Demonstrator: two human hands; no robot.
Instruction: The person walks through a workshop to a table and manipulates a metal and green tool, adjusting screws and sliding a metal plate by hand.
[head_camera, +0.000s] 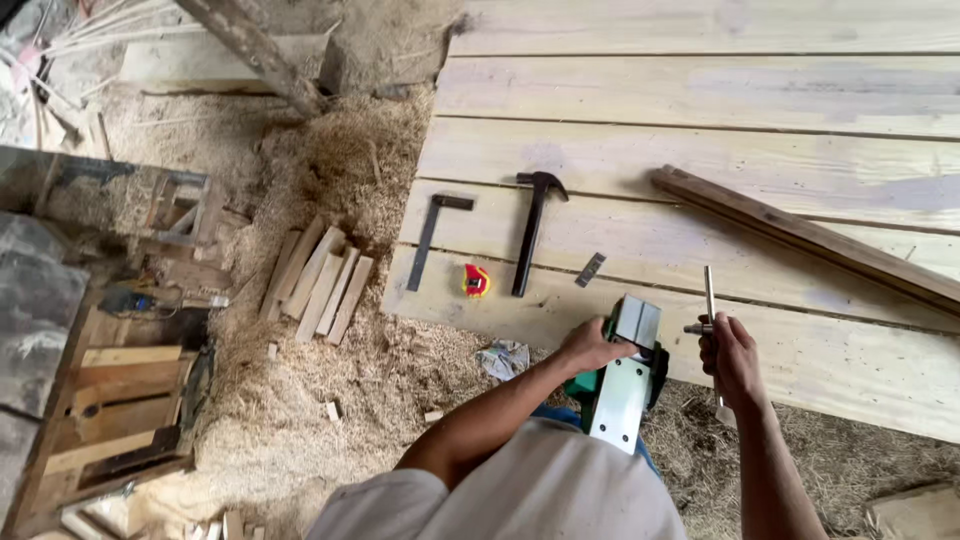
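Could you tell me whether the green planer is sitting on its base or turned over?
Turned over: the planer shows its flat metal sole facing up, steadied by the left hand, while the right hand holds a T-shaped wrench.

A black hammer (535, 228), try square (432, 235) and tape measure (476, 281) lie on planks (700, 160).

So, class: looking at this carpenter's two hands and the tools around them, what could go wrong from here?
1. The left hand steadies the upturned green power planer at the plank's edge; it might tip off.
2. The right hand works a metal T-shaped tool beside the planer; a slip could hurt fingers.
3. The hammer and tape measure lie loose nearby and could be knocked off.
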